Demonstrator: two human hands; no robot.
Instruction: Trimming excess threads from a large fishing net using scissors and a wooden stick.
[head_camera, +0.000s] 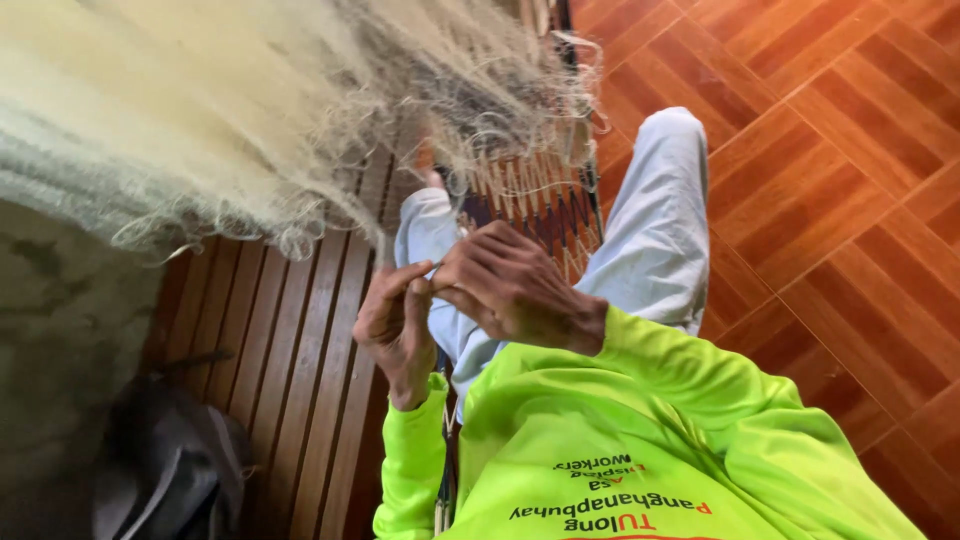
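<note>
A: The net (200, 110) hangs across the upper left, a pale, cream mass of very fine mesh, fluffy and tangled, with loose curls of thread trailing off its lower edge.

B: And the hands?

A: They meet just below that frayed edge, over the person's lap. The left hand (398, 322) has thumb and forefinger pinched close together. The right hand (505, 285) curls its fingers narrow right against it, knuckles up. A thin strand seems caught between them, though it is too fine to tell for certain.

B: What lies under them?

A: Light grey trousers (655, 225), soft and creased, and a woven chair seat (545, 205) of crossed cords in a dark frame. The sleeves (655, 375) are bright yellow-green, smooth cloth.

B: Room to move?

A: On the right, a glossy floor (850, 150) of reddish wood blocks laid in squares lies open. On the left, dark wooden slats (290, 340) run lengthwise, with a grey bag (165, 470) slumped at the bottom corner. The net crowds the upper left, close above the hands.
</note>
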